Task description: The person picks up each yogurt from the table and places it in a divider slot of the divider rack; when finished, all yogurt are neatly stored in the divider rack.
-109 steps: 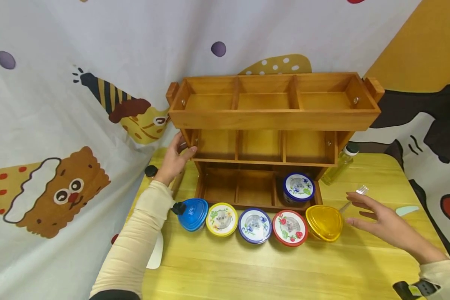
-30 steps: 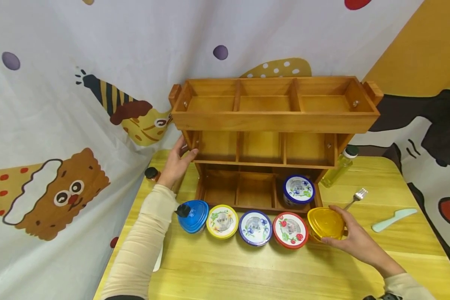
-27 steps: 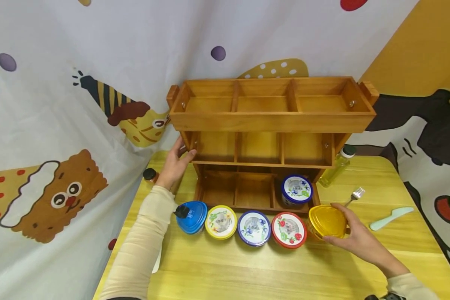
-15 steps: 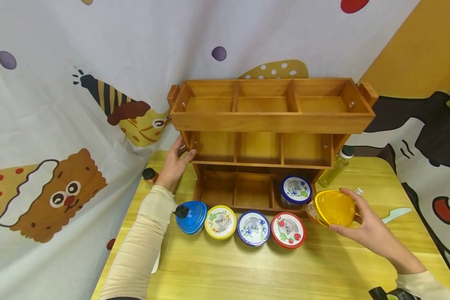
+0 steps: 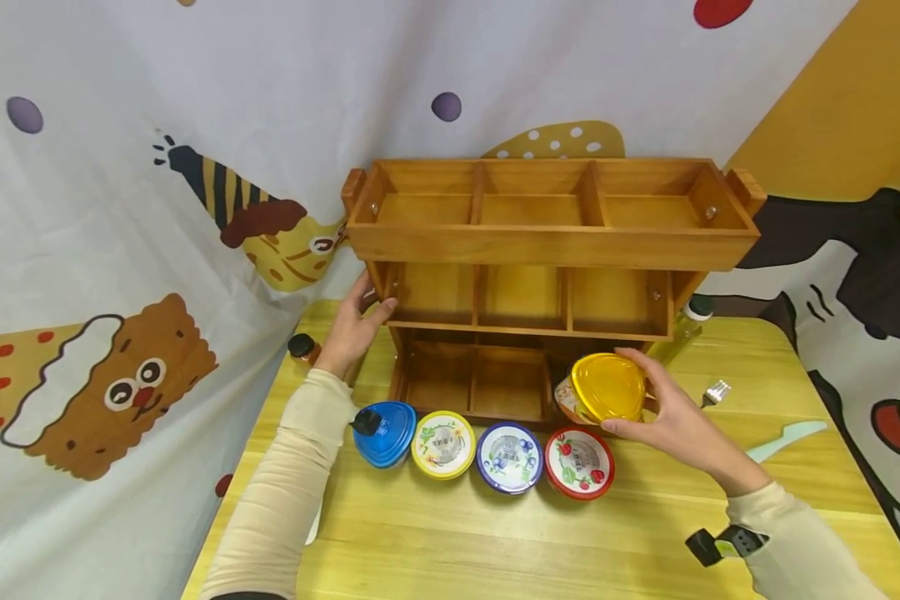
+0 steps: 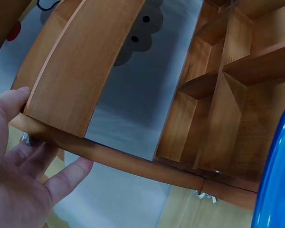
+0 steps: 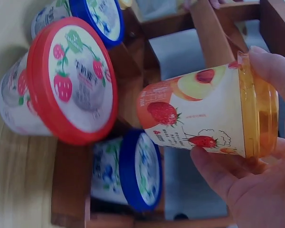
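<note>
My right hand (image 5: 671,417) grips a printed cup with a yellow lid (image 5: 609,387), held tilted over the lower right compartment of a wooden tiered organizer (image 5: 555,246). Peach and strawberry pictures show on the cup (image 7: 194,109) in the right wrist view. Beneath it, a blue-lidded blueberry cup (image 7: 142,171) sits in the bottom tier; the held cup hides it in the head view. My left hand (image 5: 351,332) holds the organizer's left side, thumb on the near edge and fingers behind the wood. In the left wrist view, that hand (image 6: 33,161) is around the side bar.
Along the organizer's front stand a blue-lidded cup (image 5: 384,433), a yellow-rimmed cup (image 5: 443,444), a blueberry cup (image 5: 510,457) and a strawberry cup (image 5: 580,462). A fork (image 5: 715,393), a pale green knife (image 5: 786,438) and a green-capped bottle (image 5: 686,329) lie or stand right; a black-capped jar (image 5: 302,347) stands left.
My right hand has reached the yellow-lidded cup, lifted it off the table and carried it left over the bottom tier. The left hand keeps its hold on the organizer.
</note>
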Available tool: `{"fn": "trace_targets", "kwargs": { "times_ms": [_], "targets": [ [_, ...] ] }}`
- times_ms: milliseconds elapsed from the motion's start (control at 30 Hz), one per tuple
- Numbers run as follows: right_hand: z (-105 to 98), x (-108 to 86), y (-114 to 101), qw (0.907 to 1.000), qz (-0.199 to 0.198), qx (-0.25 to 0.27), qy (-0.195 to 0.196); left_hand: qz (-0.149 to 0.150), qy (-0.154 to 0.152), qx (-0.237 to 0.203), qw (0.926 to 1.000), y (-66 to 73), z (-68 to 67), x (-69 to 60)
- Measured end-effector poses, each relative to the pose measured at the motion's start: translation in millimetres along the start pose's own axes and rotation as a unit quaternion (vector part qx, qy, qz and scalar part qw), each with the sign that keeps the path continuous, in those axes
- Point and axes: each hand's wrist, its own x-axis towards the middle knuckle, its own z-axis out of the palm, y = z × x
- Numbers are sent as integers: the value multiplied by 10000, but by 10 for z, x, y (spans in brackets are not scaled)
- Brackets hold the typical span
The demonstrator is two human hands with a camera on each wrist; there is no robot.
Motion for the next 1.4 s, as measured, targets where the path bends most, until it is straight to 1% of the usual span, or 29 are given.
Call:
{"fn": "trace_targets", "kwargs": {
  "times_ms": [100, 200, 300, 500, 567, 633, 767, 867, 967, 1067, 1233, 1400],
  "targets": [
    [110, 143, -6, 9997, -30, 202, -141, -89, -36, -18, 10000, 140, 1, -47],
    [212, 288, 9, 9993, -47, 299, -227, -72, -8, -59, 10000, 149, 5, -48],
    [299, 417, 34, 9990, -54, 321, -314, 18, 4, -52, 10000, 154, 12, -44],
    [442, 627, 67, 9970, 72, 348, -683, 56, -17, -58, 10000, 146, 20, -33],
    [491, 688, 83, 9963, 105, 314, -797, 57, -21, -42, 10000, 105, 18, -12],
    [540, 746, 97, 9960, 118, 239, -855, 57, -18, -64, 10000, 23, 17, 25],
    [636, 852, 129, 9964, -6, -46, -843, 71, 22, -76, 9999, -152, 19, 89],
    [699, 913, 151, 9960, 45, -269, -848, 90, 64, -20, 9999, -193, 21, 90],
    [751, 960, 166, 9946, 166, -373, -951, 72, 90, 50, 9999, -204, 20, 82],
    [793, 1009, 174, 9934, 300, -449, -1009, 55, 72, 20, 10000, -193, 18, 78],
    [850, 1087, 197, 9927, 352, -493, -1047, -8, 30, -94, 10000, -143, 7, 77],
    [912, 1149, 235, 9918, 318, -584, -1093, -107, -26, -3, 9999, 70, -5, 3]
  ]
}}
